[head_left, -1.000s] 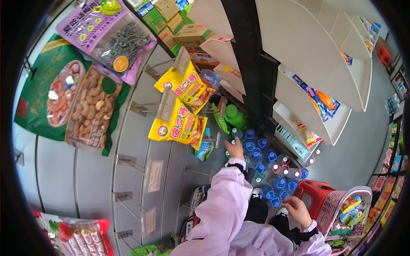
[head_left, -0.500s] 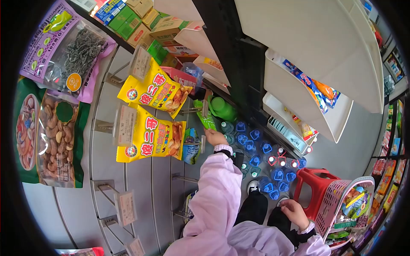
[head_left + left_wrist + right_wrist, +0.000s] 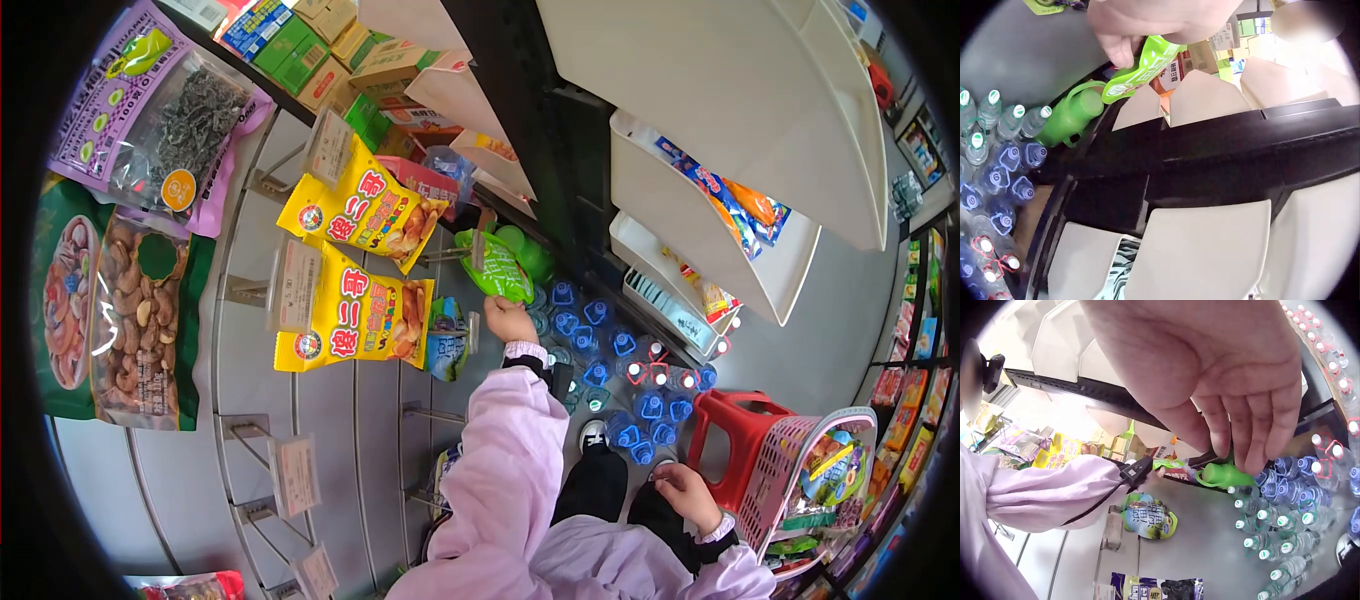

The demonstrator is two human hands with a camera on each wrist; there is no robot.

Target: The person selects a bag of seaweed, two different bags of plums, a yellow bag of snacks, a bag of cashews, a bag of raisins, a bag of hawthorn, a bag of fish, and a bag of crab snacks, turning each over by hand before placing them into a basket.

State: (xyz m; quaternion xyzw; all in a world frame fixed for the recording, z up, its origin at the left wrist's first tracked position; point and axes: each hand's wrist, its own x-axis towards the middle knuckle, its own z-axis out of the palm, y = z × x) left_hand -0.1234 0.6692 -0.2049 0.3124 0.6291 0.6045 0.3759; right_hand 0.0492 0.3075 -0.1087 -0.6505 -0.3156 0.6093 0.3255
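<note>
My left hand (image 3: 510,320) reaches out to the shelf wall and pinches the lower edge of a green snack bag (image 3: 497,268). A metal hook with a price tag (image 3: 478,250) overlaps the bag's upper part. In the left wrist view the bag (image 3: 1147,67) slants down from under the fingers. Just left of the hand hangs a blue-green snack bag (image 3: 446,338). Behind the green bag stands a green plastic jug (image 3: 1079,112). My right hand (image 3: 690,497) hangs over my lap near the red stool, holding nothing; its fingers (image 3: 1260,425) are loosely bent.
Yellow snack bags (image 3: 365,310) hang on hooks at the left. Bottles with blue handles (image 3: 650,408) crowd the floor. A red stool (image 3: 725,440) and a pink basket (image 3: 800,490) holding snack packs stand at the right. White shelf trays (image 3: 700,120) jut out above.
My left hand has moved left and up from over the bottles to the green bag, whose front now faces me more. The view has swung toward the yellow bags. My right hand stays low.
</note>
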